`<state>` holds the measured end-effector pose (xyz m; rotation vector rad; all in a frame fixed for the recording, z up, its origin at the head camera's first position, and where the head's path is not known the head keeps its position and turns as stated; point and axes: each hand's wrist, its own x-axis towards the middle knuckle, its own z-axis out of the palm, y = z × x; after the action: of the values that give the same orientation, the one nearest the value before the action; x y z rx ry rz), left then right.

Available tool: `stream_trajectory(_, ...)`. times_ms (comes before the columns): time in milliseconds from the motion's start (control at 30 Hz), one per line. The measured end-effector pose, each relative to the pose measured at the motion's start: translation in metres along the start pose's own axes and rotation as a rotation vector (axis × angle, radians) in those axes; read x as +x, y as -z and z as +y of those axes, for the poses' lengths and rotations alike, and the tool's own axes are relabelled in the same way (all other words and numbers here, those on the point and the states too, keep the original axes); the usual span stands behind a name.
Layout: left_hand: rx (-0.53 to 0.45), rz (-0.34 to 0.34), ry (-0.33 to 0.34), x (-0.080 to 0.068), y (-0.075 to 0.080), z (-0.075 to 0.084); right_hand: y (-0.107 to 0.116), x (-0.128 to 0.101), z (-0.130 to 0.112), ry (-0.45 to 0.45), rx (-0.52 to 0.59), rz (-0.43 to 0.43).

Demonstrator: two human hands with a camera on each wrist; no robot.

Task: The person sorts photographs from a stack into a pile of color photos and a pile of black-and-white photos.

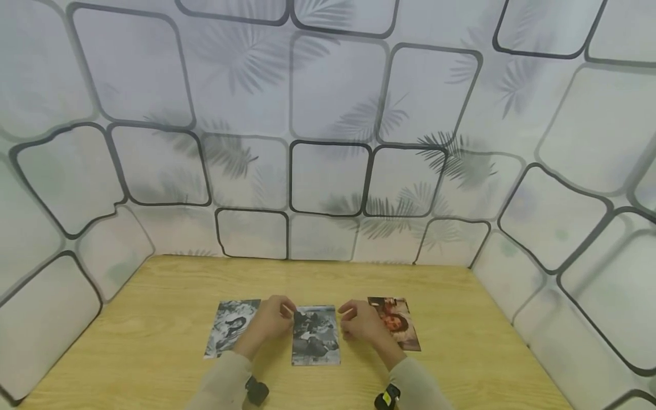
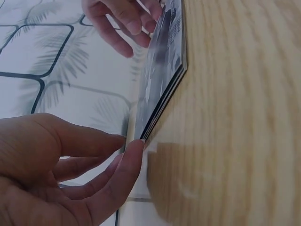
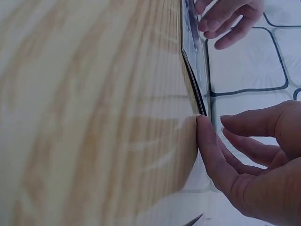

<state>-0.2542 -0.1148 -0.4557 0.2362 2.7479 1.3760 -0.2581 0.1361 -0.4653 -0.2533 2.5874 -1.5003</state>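
A thin stack of black-and-white photo prints (image 1: 316, 336) lies flat on the table between the two hands; its layered edge shows in the left wrist view (image 2: 162, 101). At its far left corner is my left hand (image 1: 273, 319), a fingertip against the stack's edge and the thumb held apart. On the opposite side my right hand (image 1: 360, 320) has loosely bent fingers. In the right wrist view one finger of the right hand (image 3: 249, 160) meets the stack's corner (image 3: 196, 84), while the thumb stays off it. Neither hand pinches the prints.
Another black-and-white print (image 1: 225, 327) lies left, partly behind the left forearm. A colour print with a face (image 1: 405, 327) lies right, partly covered by the right hand and wrist. The wooden table (image 1: 461, 341) meets patterned fabric walls (image 1: 328, 176) at the back and sides.
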Motion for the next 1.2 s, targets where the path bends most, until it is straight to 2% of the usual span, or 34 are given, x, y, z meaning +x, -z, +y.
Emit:
stream_trajectory(233,0.031,-0.019,0.003,0.0,-0.005,-0.003,-0.003,0.0,-0.002,0.015,-0.021,-0.001)
stream_trajectory(633,-0.078,-0.016,0.029,-0.003,-0.007,-0.002,-0.007,-0.001,-0.007,0.024,0.052,-0.015)
stream_trajectory(967,-0.14,0.012,0.011,-0.002,-0.005,-0.001,-0.011,0.001,-0.01,0.052,0.019,0.02)
stream_trajectory(1200,-0.161,0.004,0.018,-0.002,0.001,-0.004,-0.015,0.002,-0.014,0.074,0.012,0.043)
